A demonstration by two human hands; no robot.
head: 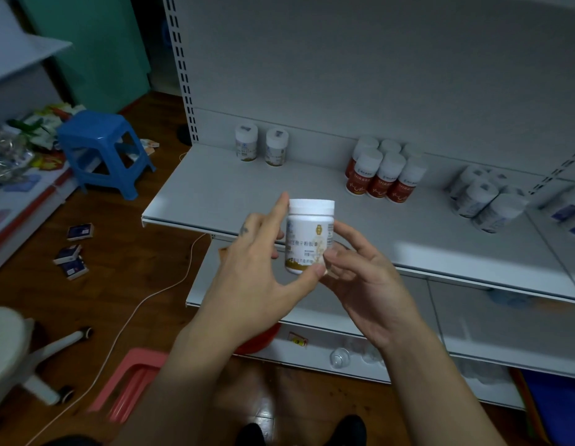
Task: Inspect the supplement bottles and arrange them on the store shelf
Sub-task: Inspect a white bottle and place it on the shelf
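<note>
A white supplement bottle with a white cap and a gold band at its base is held upright in front of the grey store shelf. My left hand pinches it from the left, thumb under its base and index finger raised beside the cap. My right hand grips its right side with curled fingers. Two matching white bottles stand at the back left of the shelf. A cluster of red-labelled bottles stands at mid-shelf, and several white bottles are grouped further right.
A blue plastic stool stands on the wooden floor to the left, with small boxes and a white cable nearby. A pink stool and a white chair base sit near my feet. Lower shelves hold clear items.
</note>
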